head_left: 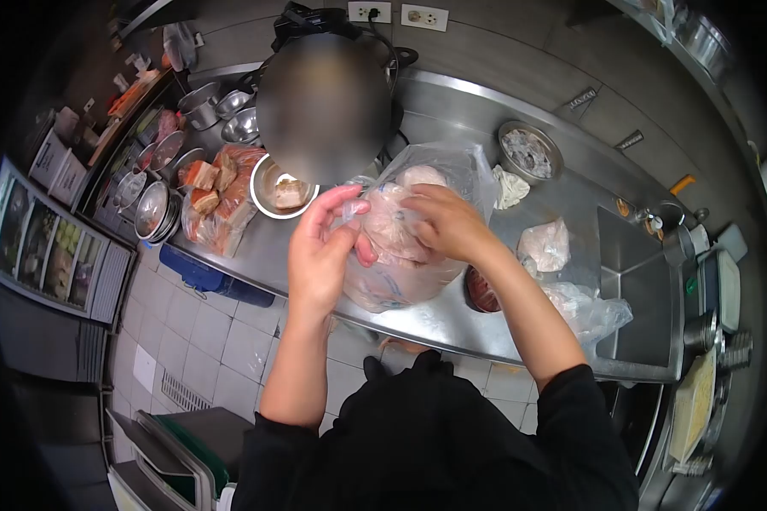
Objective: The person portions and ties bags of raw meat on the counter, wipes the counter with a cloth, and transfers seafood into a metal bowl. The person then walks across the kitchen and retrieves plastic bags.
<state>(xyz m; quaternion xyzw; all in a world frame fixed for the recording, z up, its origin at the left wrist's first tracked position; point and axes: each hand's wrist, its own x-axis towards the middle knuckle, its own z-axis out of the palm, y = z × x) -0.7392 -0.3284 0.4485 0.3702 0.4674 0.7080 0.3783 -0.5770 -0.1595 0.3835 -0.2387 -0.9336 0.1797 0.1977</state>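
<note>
A clear plastic bag (392, 285) of pale raw meat (392, 226) lies on the steel counter in front of me. My left hand (322, 247) is at the bag's left side, thumb and fingers curled together on a fold of the plastic. From the right, my right hand (447, 223) reaches over the mouth of the bag, its bent fingers pressed onto the pale meat; its fingertips are partly hidden. Just left of the bag stands a white-rimmed pot (268, 207) with a chunk of meat (291, 193) in it.
Another bag with reddish meat chunks (222, 198) lies to the left, near stacked metal bowls (155, 209). On the right are a metal bowl (530, 152), a white cloth (510, 189), a pale bagged lump (544, 245), a crumpled bag (592, 311) and a sink (639, 294).
</note>
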